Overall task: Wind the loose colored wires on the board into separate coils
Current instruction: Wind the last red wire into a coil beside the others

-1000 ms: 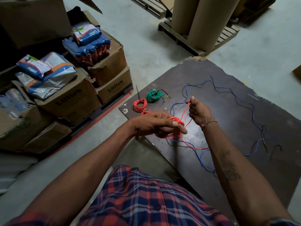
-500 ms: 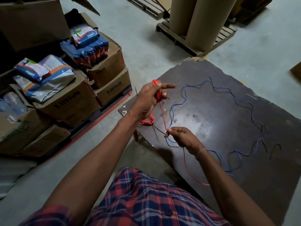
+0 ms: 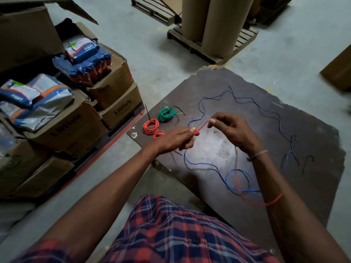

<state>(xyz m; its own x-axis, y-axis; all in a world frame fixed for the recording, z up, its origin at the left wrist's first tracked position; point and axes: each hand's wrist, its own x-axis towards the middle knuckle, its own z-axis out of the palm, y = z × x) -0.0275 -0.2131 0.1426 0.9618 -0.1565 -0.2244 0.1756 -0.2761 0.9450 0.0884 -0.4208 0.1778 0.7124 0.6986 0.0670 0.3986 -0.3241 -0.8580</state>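
Over the dark board (image 3: pixel 313 145), my left hand (image 3: pixel 176 139) grips a small bundle of red wire (image 3: pixel 202 126). My right hand (image 3: pixel 231 130) pinches the same wire a short way along, and the stretch between the hands is taut. The rest of the red wire trails down under my right forearm to the board's near edge. A long blue wire (image 3: pixel 197 164) lies loose in curves across the board, with a thin black wire (image 3: pixel 266 111) beside it. Two red coils (image 3: pixel 151 126) and a green coil (image 3: pixel 166 113) lie at the board's left corner.
Stacked cardboard boxes (image 3: pixel 62 128) with blue packets on top stand on a red pallet to the left. Large cardboard rolls (image 3: pixel 222 25) on a wooden pallet stand beyond the board. Grey concrete floor surrounds the board. Short black wire pieces (image 3: pixel 307 162) lie at the right.
My left hand came back down from the far left corner with the red bundle. My right hand rose to meet it, pinching the wire close by. More red wire is wound in.
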